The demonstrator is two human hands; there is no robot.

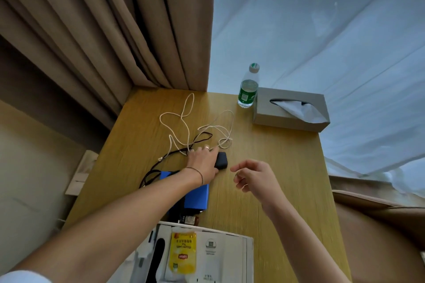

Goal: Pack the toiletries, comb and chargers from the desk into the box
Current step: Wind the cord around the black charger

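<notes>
A black charger block [222, 160] lies mid-desk, its black cable [158, 164] trailing left. A white cable [184, 122] sprawls in loops behind it. My left hand [202, 162] reaches over the blue box [195, 194] and holds the charger block, forefinger on its far side and thumb on its near side. My right hand [253, 178] hovers just right of the block with loosely curled fingers and holds nothing. At the near edge lies a white open box [230, 257] with a yellow tea sachet [182, 253] and a black comb-like item [158, 257] in it.
A water bottle [248, 87] and a grey tissue box [291, 109] stand at the desk's far right corner. Brown curtains [103, 30] hang behind the desk at left, a sheer white curtain [322, 41] at right. A brown chair [379, 225] sits to the right.
</notes>
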